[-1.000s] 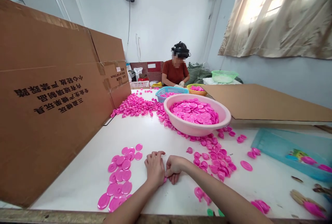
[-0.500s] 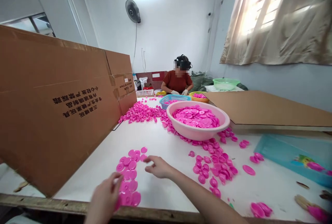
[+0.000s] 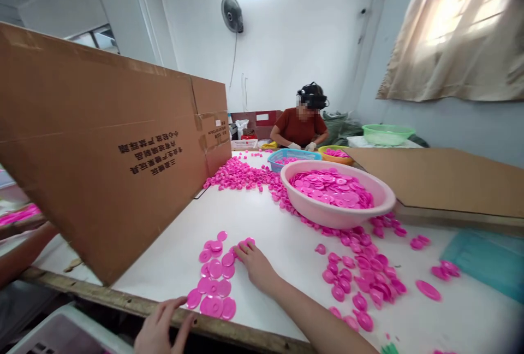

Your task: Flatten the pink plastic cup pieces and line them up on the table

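Note:
A loose patch of flat pink plastic discs (image 3: 213, 287) lies on the white table in front of me. My left hand (image 3: 160, 325) is at the wooden table edge, thumb and fingers apart, its fingertips close to a single pink disc (image 3: 194, 298). At the upper right of the patch, my right hand (image 3: 258, 267) reaches out with extended fingers on a few pink discs (image 3: 246, 242). Those discs are partly covered by the fingertips. I cannot tell whether the fingertips touch or only hover over some of them.
A pink basin (image 3: 286, 193) full of discs stands ahead, with small pink cups (image 3: 364, 261) heaped before it. A large cardboard box (image 3: 123, 179) blocks the left side. A white crate (image 3: 69, 332) sits below the edge. Across the table a person (image 3: 301, 127) works beside a blue basket (image 3: 282, 153).
The view has swung left. My left hand has drawn back from the discs to the table edge. My right hand has come onto the discs at the patch's upper right.

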The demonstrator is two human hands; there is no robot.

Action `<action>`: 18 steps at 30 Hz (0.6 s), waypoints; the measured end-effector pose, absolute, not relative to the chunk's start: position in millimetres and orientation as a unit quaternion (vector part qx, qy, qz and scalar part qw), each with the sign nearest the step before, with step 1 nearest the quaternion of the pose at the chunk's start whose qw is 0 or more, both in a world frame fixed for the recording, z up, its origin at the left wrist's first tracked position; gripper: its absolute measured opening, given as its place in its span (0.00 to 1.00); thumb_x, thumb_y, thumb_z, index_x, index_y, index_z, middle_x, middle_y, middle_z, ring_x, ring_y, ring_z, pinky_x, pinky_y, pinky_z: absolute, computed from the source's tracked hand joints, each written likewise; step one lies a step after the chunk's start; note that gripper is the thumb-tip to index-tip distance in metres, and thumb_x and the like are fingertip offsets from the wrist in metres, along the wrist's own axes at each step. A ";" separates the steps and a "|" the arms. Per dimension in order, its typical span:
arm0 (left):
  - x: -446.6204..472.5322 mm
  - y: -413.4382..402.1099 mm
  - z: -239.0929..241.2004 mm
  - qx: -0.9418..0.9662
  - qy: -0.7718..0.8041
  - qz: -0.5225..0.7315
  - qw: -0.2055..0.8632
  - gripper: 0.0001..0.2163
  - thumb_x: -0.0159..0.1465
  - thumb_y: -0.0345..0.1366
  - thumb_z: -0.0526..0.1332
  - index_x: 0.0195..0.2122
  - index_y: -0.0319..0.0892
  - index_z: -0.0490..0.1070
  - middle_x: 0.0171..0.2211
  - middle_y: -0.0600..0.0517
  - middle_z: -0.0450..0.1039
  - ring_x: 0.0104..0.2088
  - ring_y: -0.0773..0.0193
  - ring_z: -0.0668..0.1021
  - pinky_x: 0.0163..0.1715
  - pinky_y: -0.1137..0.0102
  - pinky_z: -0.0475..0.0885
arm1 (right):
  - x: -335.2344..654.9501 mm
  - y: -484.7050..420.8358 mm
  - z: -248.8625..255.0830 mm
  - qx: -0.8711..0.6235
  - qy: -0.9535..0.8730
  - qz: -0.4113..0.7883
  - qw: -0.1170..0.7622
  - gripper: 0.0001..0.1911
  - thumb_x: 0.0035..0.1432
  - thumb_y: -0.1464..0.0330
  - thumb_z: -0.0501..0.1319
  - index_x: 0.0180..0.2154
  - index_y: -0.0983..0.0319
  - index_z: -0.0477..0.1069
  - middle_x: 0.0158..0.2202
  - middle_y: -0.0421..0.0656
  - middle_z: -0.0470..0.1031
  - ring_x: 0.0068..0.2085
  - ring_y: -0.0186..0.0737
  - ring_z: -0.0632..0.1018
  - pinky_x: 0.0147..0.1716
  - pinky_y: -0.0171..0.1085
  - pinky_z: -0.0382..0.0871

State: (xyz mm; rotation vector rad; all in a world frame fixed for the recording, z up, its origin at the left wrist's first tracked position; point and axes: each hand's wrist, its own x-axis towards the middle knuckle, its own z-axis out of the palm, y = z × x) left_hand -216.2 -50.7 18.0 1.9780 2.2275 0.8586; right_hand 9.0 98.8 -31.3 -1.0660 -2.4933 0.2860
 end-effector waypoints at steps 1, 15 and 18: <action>-193.1 -36.2 19.6 0.667 0.681 0.299 0.035 0.14 0.54 0.47 0.54 0.38 0.48 0.68 0.39 0.50 0.70 0.41 0.59 0.72 0.42 0.66 0.67 | 15.7 94.8 -32.6 -0.384 -0.892 0.091 0.223 0.26 0.52 0.81 0.47 0.53 0.62 0.57 0.52 0.46 0.61 0.53 0.40 0.59 0.53 0.39 0.51; -91.5 14.8 48.5 0.702 0.575 0.396 0.144 0.13 0.57 0.44 0.52 0.40 0.45 0.65 0.39 0.50 0.68 0.42 0.60 0.70 0.40 0.65 0.68 | 71.8 30.6 4.8 -0.477 -0.805 0.183 0.301 0.13 0.58 0.72 0.46 0.31 0.63 0.68 0.30 0.42 0.70 0.32 0.33 0.69 0.33 0.31 0.60; -68.2 41.9 38.3 0.734 0.546 0.355 0.193 0.12 0.59 0.41 0.50 0.40 0.43 0.64 0.39 0.49 0.68 0.40 0.61 0.71 0.40 0.65 0.68 | 105.9 3.7 -0.3 -0.495 -0.783 0.260 0.272 0.13 0.57 0.72 0.47 0.28 0.63 0.69 0.27 0.41 0.71 0.30 0.32 0.70 0.32 0.30 0.59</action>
